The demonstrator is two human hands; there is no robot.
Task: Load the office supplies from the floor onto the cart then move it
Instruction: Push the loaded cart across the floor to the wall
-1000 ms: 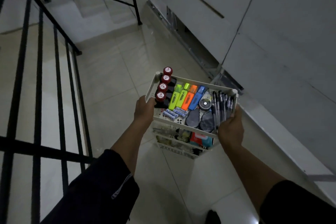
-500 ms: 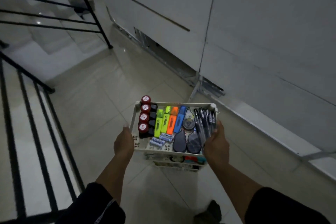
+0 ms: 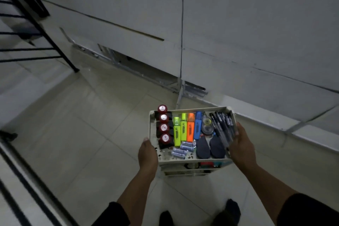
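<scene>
The stair railing point(image 3: 36, 46) is sliding further toward the upper left than half a second ago, and the white cart point(image 3: 153, 124) is sitting closer to the grey wall panels point(image 3: 238, 24). The left hand point(image 3: 147, 154) is gripping the cart's near left edge; the right hand point(image 3: 242, 145) is gripping its right edge. The lower shelves are mostly hidden beneath the top tray. Between the hands are lying four red-capped markers point(image 3: 163, 128), four highlighters point(image 3: 186, 128), several batteries point(image 3: 183, 149), two dark oval pieces point(image 3: 210, 147), and a bundle of black pens point(image 3: 222, 126), too blurred to count.
</scene>
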